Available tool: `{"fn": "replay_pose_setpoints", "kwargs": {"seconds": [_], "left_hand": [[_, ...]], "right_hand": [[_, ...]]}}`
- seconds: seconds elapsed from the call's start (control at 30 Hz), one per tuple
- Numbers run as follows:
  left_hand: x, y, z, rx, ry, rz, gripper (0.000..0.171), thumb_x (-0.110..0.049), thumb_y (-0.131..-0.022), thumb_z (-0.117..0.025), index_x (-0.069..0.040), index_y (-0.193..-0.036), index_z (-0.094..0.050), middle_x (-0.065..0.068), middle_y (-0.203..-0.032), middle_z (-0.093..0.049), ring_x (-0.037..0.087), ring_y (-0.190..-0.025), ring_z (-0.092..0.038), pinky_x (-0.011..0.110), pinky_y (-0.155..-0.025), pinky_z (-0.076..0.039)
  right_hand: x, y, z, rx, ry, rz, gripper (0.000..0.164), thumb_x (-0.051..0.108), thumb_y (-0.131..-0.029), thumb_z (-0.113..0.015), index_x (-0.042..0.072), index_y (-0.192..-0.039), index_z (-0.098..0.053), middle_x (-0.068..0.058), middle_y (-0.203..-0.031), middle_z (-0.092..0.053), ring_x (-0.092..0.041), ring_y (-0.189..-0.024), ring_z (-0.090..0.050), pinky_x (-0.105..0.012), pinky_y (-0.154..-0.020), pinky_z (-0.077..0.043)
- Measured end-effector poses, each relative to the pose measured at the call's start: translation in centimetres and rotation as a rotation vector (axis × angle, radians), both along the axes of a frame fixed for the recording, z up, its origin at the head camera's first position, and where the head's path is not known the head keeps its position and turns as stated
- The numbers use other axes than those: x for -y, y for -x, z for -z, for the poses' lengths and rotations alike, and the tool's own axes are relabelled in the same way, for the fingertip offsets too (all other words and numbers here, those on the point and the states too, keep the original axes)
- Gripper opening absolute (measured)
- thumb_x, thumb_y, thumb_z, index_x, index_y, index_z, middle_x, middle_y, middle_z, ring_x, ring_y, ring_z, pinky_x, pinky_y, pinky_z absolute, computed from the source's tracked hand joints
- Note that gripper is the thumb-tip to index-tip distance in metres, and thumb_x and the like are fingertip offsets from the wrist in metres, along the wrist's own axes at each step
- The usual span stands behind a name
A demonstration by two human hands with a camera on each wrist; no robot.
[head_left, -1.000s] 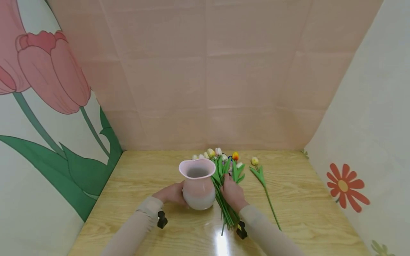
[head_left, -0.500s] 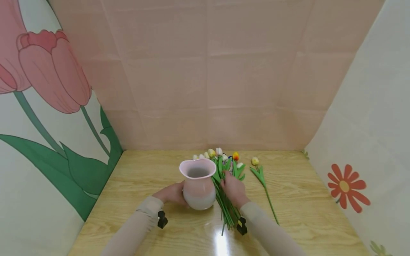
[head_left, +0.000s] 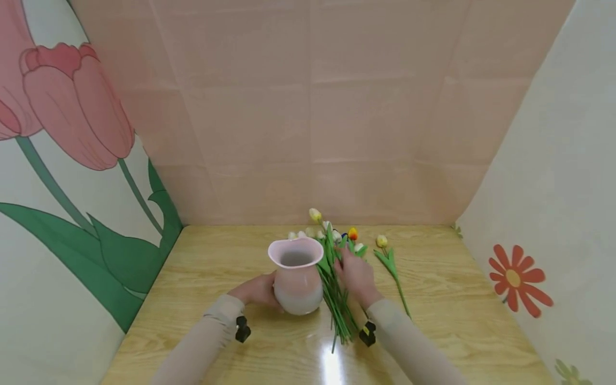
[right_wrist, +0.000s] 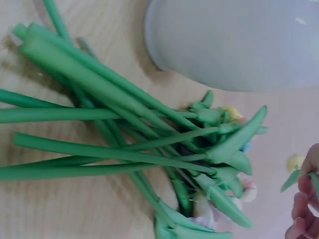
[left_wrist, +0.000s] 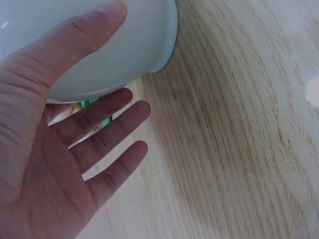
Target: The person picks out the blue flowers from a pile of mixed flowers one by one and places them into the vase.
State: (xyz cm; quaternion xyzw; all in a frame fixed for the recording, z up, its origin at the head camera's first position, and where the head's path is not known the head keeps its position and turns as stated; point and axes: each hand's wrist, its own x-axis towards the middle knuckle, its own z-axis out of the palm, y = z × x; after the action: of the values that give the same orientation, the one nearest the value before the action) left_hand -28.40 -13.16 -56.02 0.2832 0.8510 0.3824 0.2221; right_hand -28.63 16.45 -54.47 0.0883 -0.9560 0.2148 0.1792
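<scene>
A pink-and-white vase (head_left: 298, 293) with a flared wavy rim stands mid-table in the head view, its mouth leaning toward me. My left hand (head_left: 260, 291) holds its left side; in the left wrist view the thumb lies across the vase wall (left_wrist: 119, 55) and the fingers reach around below it. To the right of the vase lies a bunch of tulips (head_left: 339, 315) with green stems. Over the bunch, my right hand (head_left: 357, 275) pinches a yellow tulip (head_left: 315, 215), whose head rises above the others. In the right wrist view only curled fingers (right_wrist: 301, 219) show, at the right edge.
A single yellow tulip (head_left: 392, 270) lies apart on the wooden table (head_left: 462, 321), right of the bunch. Behind the table hangs a pinkish-brown backdrop (head_left: 308, 133). Walls with painted flowers flank both sides.
My right hand has drawn a yellow tulip up from the bunch, its head now higher and farther back. The left hand and the vase have stayed in place.
</scene>
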Motion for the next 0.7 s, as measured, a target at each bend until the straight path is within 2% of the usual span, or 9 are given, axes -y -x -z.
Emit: {"fn": "replay_pose_setpoints", "kwargs": {"seconds": [0.13, 0.23, 0.3, 0.5, 0.7], "left_hand": [[0.1, -0.1, -0.3, 0.013, -0.012, 0.002, 0.098, -0.018, -0.064, -0.09, -0.016, -0.145, -0.035, 0.006, -0.144, -0.049, 0.021, -0.128, -0.048, 0.042, -0.108, -0.036], [0.0, -0.3, -0.5, 0.023, -0.022, -0.001, 0.098, -0.015, -0.065, -0.09, -0.015, -0.146, -0.034, 0.006, -0.144, -0.048, 0.021, -0.129, -0.047, 0.042, -0.109, -0.035], [0.0, -0.4, -0.7, 0.027, -0.027, -0.003, 0.098, -0.013, -0.065, -0.089, -0.015, -0.146, -0.034, 0.006, -0.144, -0.048, 0.021, -0.129, -0.047, 0.041, -0.109, -0.035], [0.0, -0.6, -0.9, 0.019, -0.025, 0.003, 0.099, -0.013, -0.065, -0.089, -0.015, -0.146, -0.034, 0.007, -0.145, -0.048, 0.022, -0.13, -0.047, 0.043, -0.109, -0.036], [0.0, -0.5, -0.9, 0.02, -0.029, 0.007, 0.1, -0.013, -0.064, -0.089, -0.016, -0.147, -0.033, 0.006, -0.145, -0.048, 0.022, -0.13, -0.047, 0.043, -0.109, -0.035]], "right_hand": [[-0.2, 0.2, -1.0, -0.151, 0.02, -0.019, 0.035, 0.016, -0.09, -0.063, 0.012, -0.125, -0.062, 0.003, -0.062, -0.053, -0.008, -0.045, -0.039, -0.024, -0.038, -0.03], [-0.8, 0.5, -1.7, -0.217, 0.029, -0.018, 0.033, 0.015, -0.091, -0.062, 0.01, -0.124, -0.062, 0.003, -0.066, -0.059, -0.006, -0.043, -0.038, -0.023, -0.036, -0.029], [-1.5, 0.8, -2.1, -0.245, 0.032, -0.01, 0.034, 0.015, -0.091, -0.062, 0.009, -0.125, -0.062, 0.0, -0.07, -0.063, -0.005, -0.042, -0.037, -0.022, -0.036, -0.029], [-4.0, 1.5, -2.2, -0.263, 0.032, 0.04, 0.04, 0.017, -0.093, -0.061, 0.01, -0.132, -0.056, -0.003, -0.081, -0.066, -0.006, -0.041, -0.035, -0.022, -0.035, -0.027], [-6.4, 1.9, -1.7, -0.362, 0.006, 0.106, 0.04, 0.009, -0.089, -0.062, 0.005, -0.129, -0.058, -0.011, -0.091, -0.065, -0.015, -0.05, -0.049, -0.026, -0.037, -0.034]]}}
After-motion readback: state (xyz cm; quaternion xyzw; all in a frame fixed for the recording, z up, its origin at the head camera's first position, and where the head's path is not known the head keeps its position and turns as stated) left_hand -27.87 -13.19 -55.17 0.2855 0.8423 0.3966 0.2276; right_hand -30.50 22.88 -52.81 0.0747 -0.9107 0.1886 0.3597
